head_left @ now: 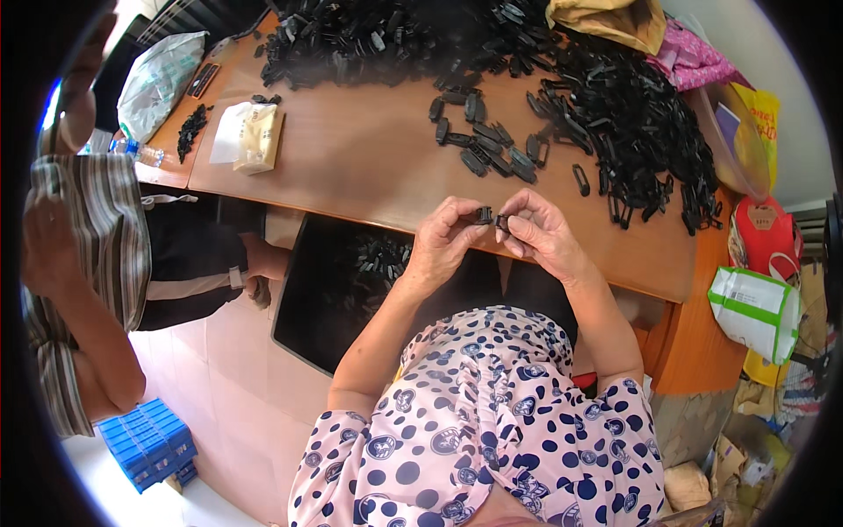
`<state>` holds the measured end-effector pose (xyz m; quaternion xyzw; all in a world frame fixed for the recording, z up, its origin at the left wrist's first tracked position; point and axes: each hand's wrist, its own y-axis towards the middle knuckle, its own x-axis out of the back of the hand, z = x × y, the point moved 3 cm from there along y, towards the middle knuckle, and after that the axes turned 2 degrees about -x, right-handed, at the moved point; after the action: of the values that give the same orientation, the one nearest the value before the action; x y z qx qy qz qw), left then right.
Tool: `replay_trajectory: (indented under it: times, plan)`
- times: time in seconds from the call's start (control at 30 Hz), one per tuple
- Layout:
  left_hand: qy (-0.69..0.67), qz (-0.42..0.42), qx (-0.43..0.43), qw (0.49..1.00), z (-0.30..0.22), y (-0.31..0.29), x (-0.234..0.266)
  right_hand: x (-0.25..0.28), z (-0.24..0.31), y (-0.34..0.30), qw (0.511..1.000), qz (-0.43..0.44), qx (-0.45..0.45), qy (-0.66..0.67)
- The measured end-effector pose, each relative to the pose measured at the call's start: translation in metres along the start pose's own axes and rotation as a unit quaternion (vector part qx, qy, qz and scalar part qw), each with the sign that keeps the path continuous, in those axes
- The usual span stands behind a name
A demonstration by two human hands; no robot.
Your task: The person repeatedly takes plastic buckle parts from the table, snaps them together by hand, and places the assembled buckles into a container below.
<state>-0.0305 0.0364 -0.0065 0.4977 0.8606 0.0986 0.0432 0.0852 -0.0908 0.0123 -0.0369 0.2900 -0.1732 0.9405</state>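
Observation:
Just over the table's near edge, my left hand (445, 239) pinches a small black plastic part (484, 214) between thumb and fingertips. Close to its right, my right hand (543, 230) grips a second small black part (501, 223). A narrow gap shows between the two pieces. Beyond my hands lies a loose group of black oblong plastic parts (474, 161) on the brown table (369, 167). A single part (580, 180) rests apart from the others, at the edge of a larger heap (632, 140) on the right.
A large pile of black parts (378, 39) covers the table's far side. Below the edge, a black bin (303, 303) holds more. A tissue pack (257, 139) lies at left, near a seated person in a striped shirt (97, 228). Bags (757, 312) hang at right; blue crates (149, 439) stand lower left.

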Motion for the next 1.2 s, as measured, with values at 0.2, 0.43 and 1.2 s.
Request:
replay_trajectory:
  times: [0.2, 0.43, 1.2]
  plan:
    - [0.071, 0.044, -0.018, 0.996, -0.014, -0.006, -0.006, 0.009, -0.004, -0.007, 1.0, 0.01, -0.023, -0.003]
    - [0.136, 0.082, -0.063, 0.985, -0.026, -0.005, -0.009, 0.015, -0.008, -0.011, 0.995, 0.046, -0.066, 0.065]
    - [0.27, 0.136, -0.153, 0.941, -0.051, -0.018, -0.024, 0.018, -0.008, -0.041, 0.975, 0.006, -0.217, -0.051]
